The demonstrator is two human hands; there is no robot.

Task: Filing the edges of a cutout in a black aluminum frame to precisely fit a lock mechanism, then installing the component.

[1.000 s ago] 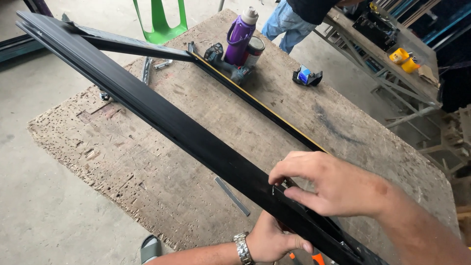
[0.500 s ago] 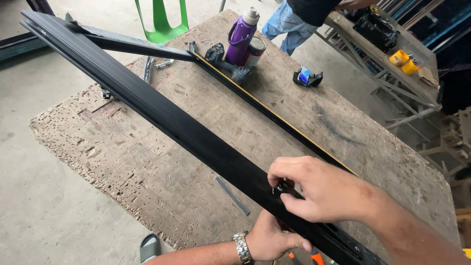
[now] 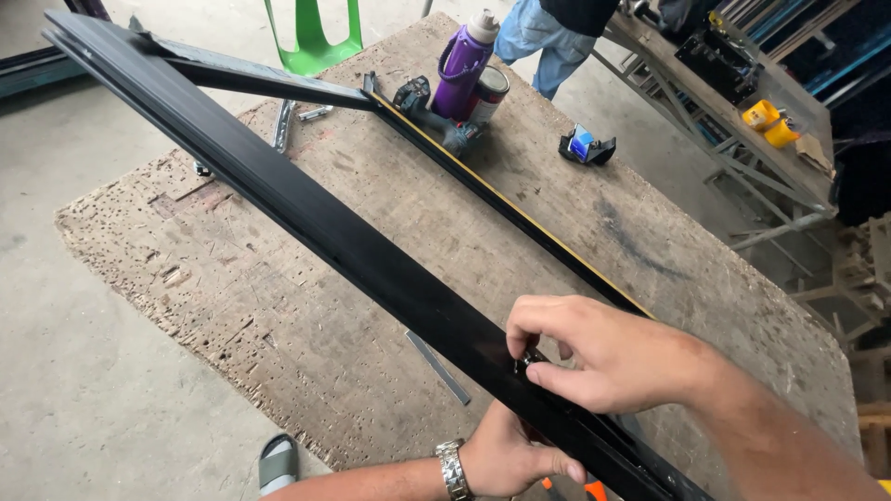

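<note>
Fingertips of the right hand [image 3: 608, 357] pinch a small metal fitting [image 3: 529, 360] on the black aluminium profile [image 3: 306, 209], which runs diagonally from upper left to lower right; the left hand [image 3: 506, 459] grips it from beneath.

Both forearms bare, no sleeves; left hand [image 3: 506, 459] with silver metal link watch band [image 3: 452, 470] on wrist; right hand [image 3: 603, 357] without rings; grey sandal [image 3: 277, 461] on foot

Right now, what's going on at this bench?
A person is working on a long black metal frame bar lying across a worn wooden workbench. The right hand pinches a small dark fitting against the bar, while the left hand grips the bar from below. A purple bottle stands further back.
</note>
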